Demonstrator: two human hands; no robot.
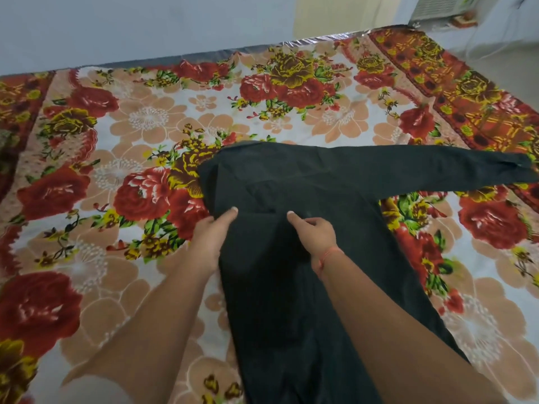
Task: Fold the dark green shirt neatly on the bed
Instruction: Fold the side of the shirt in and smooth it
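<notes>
With left hand (211,237) pinching dark green shirt (320,182) at its edge, right hand (316,236) pressing, its grip unclear, fold straight, smoothing on bed (131,126).

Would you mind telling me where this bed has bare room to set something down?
Bare bedsheet lies left of the green shirt and beyond it toward the wall; a smaller patch below its sleeve. Crowded around left hand and right hand.

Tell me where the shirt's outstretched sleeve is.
In the head view, the sleeve stretches right from the dark green shirt across the floral bedsheet, beyond the right hand, its cuff near the sheet's red border.
</notes>
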